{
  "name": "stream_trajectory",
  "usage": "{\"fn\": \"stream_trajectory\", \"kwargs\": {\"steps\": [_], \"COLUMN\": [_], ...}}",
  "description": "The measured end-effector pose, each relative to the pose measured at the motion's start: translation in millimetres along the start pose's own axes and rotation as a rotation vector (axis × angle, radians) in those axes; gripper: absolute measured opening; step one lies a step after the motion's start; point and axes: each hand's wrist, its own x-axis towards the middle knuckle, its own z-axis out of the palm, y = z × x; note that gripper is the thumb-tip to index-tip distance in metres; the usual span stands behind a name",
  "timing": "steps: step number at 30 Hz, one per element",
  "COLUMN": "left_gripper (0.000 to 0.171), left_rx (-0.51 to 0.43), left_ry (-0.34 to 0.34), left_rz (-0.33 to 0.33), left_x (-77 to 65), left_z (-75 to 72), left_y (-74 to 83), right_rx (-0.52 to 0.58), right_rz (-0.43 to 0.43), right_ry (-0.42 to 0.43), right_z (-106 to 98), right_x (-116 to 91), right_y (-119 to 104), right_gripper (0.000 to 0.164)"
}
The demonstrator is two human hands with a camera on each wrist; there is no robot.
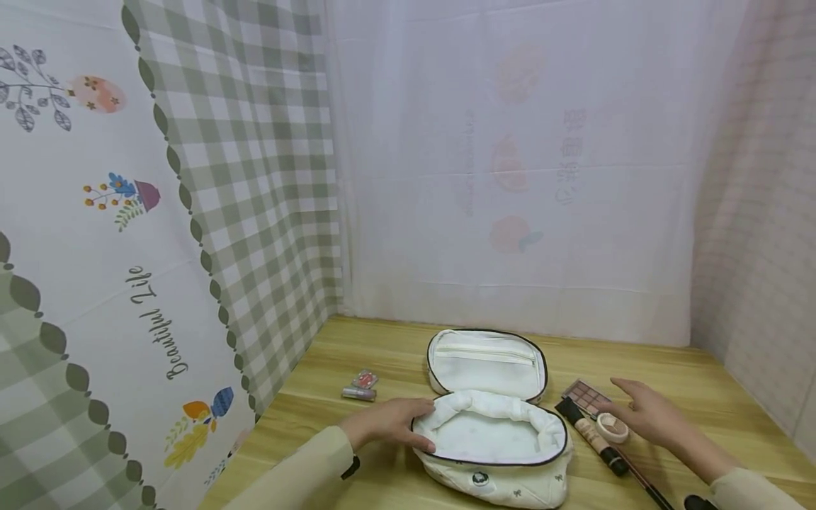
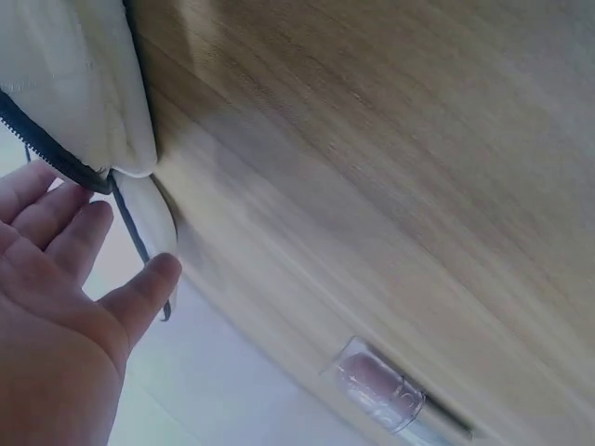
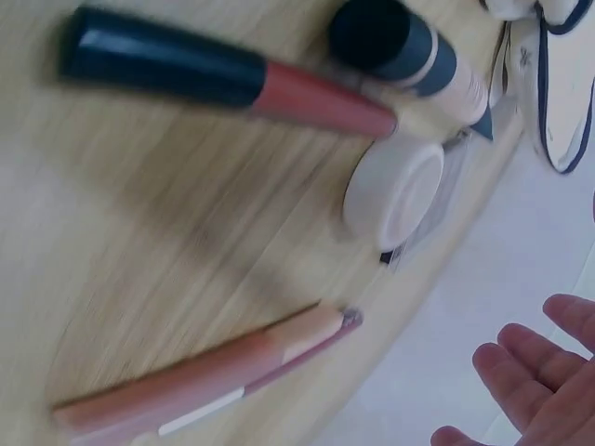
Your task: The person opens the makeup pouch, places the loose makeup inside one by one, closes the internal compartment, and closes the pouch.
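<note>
A cream quilted makeup bag (image 1: 503,489) with dark piping lies with its lid folded back, showing its white lining. My left hand (image 1: 389,421) rests at the bag's left rim, fingers extended; the left wrist view shows the fingertips at the dark zipper edge (image 2: 56,158) and the thumb apart. On the right, my right hand (image 1: 647,411) holds nothing, its fingers spread close over the eyeshadow palette (image 1: 583,395). Beside it sit a round white compact (image 1: 612,428) and a beige tube with black ends (image 1: 593,439). The right wrist view shows my right fingers (image 3: 525,376) relaxed.
Left of the bag lie a clear-capped lipstick (image 1: 359,393) and a small red-and-clear packet (image 1: 365,379). A dark-capped reddish tube (image 3: 325,98) and a slim pinkish-brown item (image 3: 195,376) lie at the right. Checked cloth (image 1: 255,142) hangs along the left side.
</note>
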Motion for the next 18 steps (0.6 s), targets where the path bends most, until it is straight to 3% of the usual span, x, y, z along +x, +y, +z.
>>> {"fn": "stream_trajectory", "kwargs": {"steps": [7, 14, 18], "left_gripper": [0.087, 0.088, 0.088], "left_rx": [0.072, 0.199, 0.222], "left_ry": [-0.017, -0.029, -0.022], "left_rz": [-0.008, -0.001, 0.002], "left_x": [-3.0, -2.5, -3.0], "left_z": [2.1, 8.7, 11.6], "left_y": [5.3, 3.6, 2.3], "right_rx": [-0.119, -0.155, -0.196], "right_rz": [0.028, 0.085, 0.097], "right_ry": [0.019, -0.032, -0.055], "right_z": [-12.5, -26.3, -31.0], "right_x": [-10.3, -26.0, -39.1], "right_y": [26.5, 63.7, 77.1], "right_gripper": [0.056, 0.051, 0.048]}}
